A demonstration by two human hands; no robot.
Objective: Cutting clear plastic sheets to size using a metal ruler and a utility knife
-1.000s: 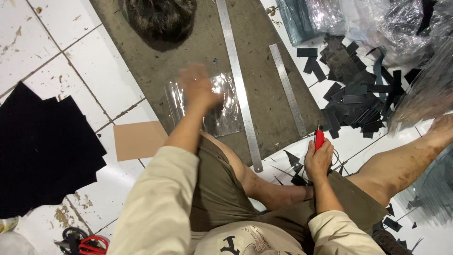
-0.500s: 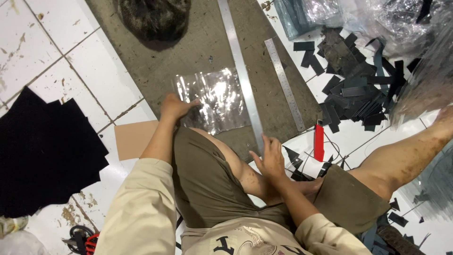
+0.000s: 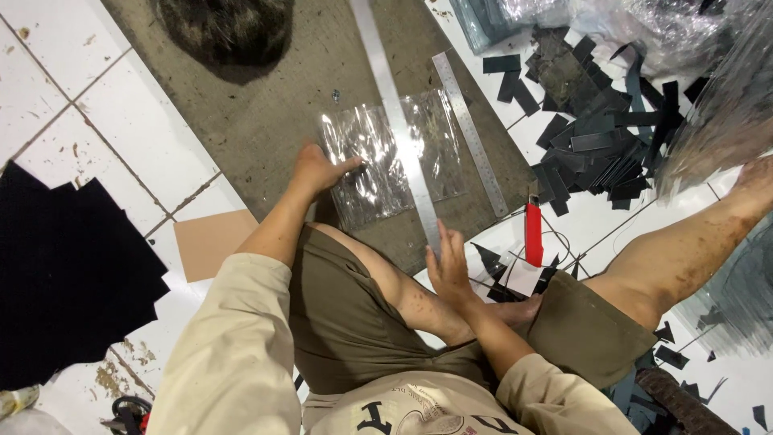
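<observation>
A clear plastic sheet [image 3: 394, 157] lay flat on a brown mat [image 3: 266, 129] spread over the tiled floor [image 3: 121, 137], with a long steel ruler [image 3: 396, 121] lying lengthwise across its middle. The left hand [image 3: 318, 171] pressed on the sheet's left edge, fingers spread flat and open, clasping nothing. The right hand [image 3: 449, 266] hovered open just below the ruler's near end, palm turned inward, holding nothing. A shorter steel ruler [image 3: 469, 133] lay along the sheet's right edge. A red utility knife [image 3: 533, 229] rested on the floor to the right of the right hand, near a heap of black strips [image 3: 596, 129]. Black sheets [image 3: 64, 266] were stacked at far left beside a piece of brown cardboard [image 3: 205, 242].
</observation>
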